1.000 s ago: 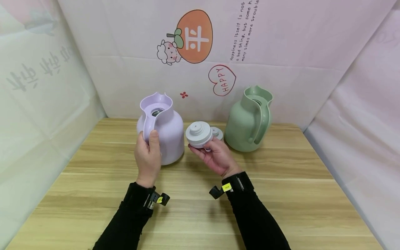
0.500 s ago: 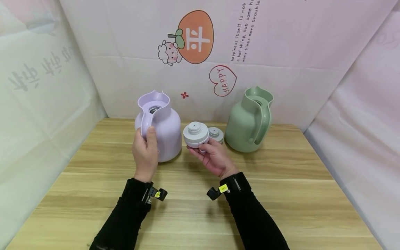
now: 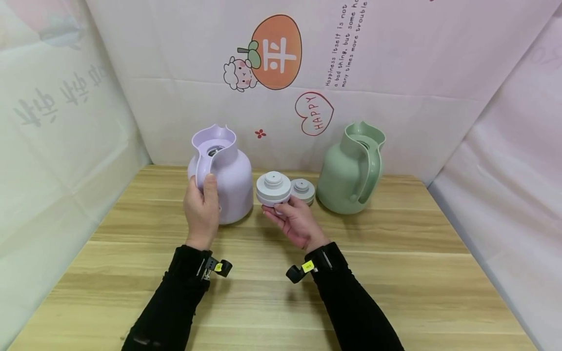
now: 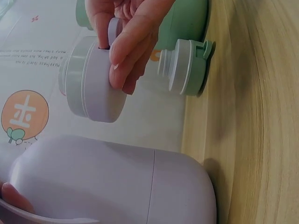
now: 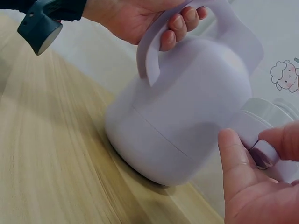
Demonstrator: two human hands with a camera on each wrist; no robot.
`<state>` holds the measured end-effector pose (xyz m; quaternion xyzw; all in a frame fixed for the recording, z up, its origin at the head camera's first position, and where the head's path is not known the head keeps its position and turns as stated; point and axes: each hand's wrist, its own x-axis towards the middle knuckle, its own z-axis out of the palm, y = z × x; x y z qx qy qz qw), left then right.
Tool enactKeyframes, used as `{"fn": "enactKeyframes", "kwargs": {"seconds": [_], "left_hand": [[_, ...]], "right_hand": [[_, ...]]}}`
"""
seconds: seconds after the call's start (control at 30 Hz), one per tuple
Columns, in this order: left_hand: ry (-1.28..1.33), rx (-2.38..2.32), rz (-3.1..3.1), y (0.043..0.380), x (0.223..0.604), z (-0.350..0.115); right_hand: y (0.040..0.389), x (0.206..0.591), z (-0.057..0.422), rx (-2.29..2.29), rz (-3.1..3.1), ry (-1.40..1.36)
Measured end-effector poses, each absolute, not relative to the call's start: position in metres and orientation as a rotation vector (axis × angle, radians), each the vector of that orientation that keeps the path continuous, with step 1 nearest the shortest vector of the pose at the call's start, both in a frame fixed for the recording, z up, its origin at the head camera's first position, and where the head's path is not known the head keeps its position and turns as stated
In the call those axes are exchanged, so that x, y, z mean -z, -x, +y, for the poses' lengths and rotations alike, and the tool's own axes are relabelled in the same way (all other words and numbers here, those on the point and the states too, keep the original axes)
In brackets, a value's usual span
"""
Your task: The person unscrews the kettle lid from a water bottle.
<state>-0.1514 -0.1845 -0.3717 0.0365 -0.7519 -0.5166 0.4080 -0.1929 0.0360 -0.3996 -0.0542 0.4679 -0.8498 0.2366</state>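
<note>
My left hand (image 3: pixel 203 209) grips the handle of a lavender thermos jug (image 3: pixel 234 187), its fingers curled round the handle in the right wrist view. The jug's top is uncovered, showing the round opening inside its spouted collar. To its right, my right hand (image 3: pixel 300 222) holds a lavender and grey jug lid (image 3: pixel 273 189), threaded plug upward. In the left wrist view the thumb and fingers pinch the small tab on that lid (image 4: pixel 96 84), above the table. A second lid (image 4: pixel 187 67), green and grey, stands plug up on the table just behind.
A green thermos jug (image 3: pixel 344 178), also without a lid, stands at the back right near the printed backdrop (image 3: pixel 184 107). White cloth walls rise on both sides of the wooden table (image 3: pixel 263 312).
My left hand and the lavender jug have shifted slightly left and toward the backdrop. My right hand has moved a little left with the lid, so more of the green lid shows.
</note>
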Motion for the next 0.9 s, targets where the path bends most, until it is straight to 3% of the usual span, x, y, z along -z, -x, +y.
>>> {"fn": "enactKeyframes", "kwargs": {"seconds": [0.9], "left_hand": [[-0.105, 1.384, -1.915, 0.173, 0.367, -0.206]], "right_hand": [[0.197, 0.414, 0.013, 2.29, 1.46, -0.091]]}}
